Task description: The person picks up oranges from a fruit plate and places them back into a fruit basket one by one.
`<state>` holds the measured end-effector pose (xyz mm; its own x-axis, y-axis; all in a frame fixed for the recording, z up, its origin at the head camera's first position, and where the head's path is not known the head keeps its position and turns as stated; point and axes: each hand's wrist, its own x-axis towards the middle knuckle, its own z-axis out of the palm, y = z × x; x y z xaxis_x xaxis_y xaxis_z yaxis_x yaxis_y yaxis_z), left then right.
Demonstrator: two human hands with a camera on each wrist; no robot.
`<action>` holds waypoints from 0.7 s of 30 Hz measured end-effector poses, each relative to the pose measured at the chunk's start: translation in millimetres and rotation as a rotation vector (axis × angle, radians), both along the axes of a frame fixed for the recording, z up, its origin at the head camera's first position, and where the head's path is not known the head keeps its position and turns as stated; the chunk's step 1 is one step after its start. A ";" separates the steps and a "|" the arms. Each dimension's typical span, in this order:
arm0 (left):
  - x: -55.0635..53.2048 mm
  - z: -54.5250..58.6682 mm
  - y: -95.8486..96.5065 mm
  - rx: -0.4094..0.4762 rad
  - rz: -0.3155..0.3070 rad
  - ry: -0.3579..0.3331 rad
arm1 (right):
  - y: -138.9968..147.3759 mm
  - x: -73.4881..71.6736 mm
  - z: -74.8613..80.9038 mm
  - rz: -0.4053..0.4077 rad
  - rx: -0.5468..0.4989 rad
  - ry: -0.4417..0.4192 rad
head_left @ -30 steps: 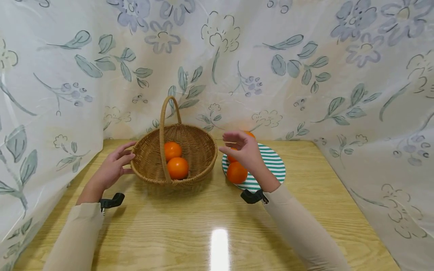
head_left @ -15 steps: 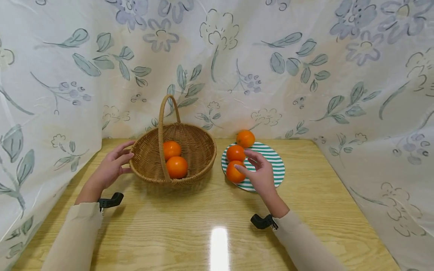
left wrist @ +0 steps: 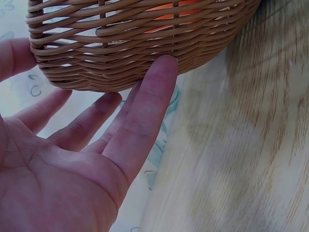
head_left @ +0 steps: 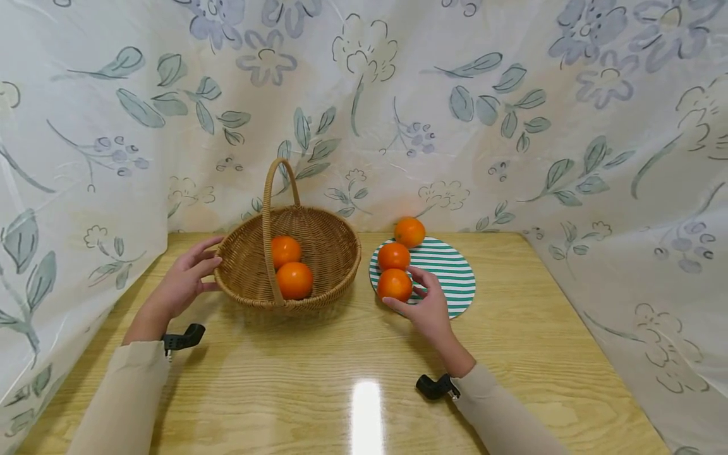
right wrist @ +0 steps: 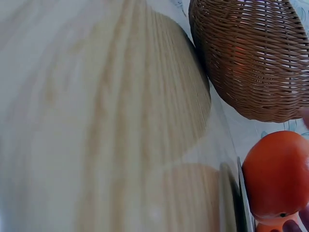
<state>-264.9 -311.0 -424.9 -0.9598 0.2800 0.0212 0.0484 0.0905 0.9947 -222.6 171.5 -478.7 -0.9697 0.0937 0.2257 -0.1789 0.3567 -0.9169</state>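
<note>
My left hand [head_left: 181,287] rests its fairly straight fingers against the left side of a wicker basket [head_left: 332,253]. In the left wrist view, fingertips [left wrist: 161,72] touch the woven wall from below. Two oranges [head_left: 294,280] lie inside the basket, behind its tall handle [head_left: 267,221]. On the right, my right hand [head_left: 432,316] stands around the nearest orange [head_left: 395,285] on a round striped plate [head_left: 455,278]. Its thumb is at the front, the other fingers to the right. In the right wrist view this orange [right wrist: 275,176] shows a small gap below a fingertip [right wrist: 305,116].
Behind the nearest orange sit a second orange [head_left: 394,256] and, at the plate's far edge, a third [head_left: 409,232]. A wooden table [head_left: 273,379] bears everything. Floral cloth [head_left: 352,114] hangs along the back and both sides.
My right hand has come back from between basket and plate, swung right past the oranges, then lowered toward the nearest one with its thumb in front. The left hand stays at the basket.
</note>
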 end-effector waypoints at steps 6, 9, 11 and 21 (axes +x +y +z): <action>2.2 2.1 -0.8 0.000 0.000 0.001 | -3.5 -2.8 -0.4 -0.007 0.047 -0.027; 2.6 2.7 -0.4 0.015 0.000 -0.005 | -4.6 -3.0 0.8 0.011 0.042 -0.048; 2.5 2.9 -0.3 0.018 0.000 -0.005 | -5.4 -2.7 1.6 0.015 0.042 -0.068; -3.3 -0.3 -2.6 0.029 -0.008 0.004 | -9.3 -5.2 2.5 0.003 0.050 -0.104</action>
<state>-268.2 -313.6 -425.2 -0.9575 0.2864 0.0334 0.0532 0.0616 0.9967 -227.7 162.2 -476.2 -0.9884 0.0816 0.1280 -0.0849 0.4016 -0.9119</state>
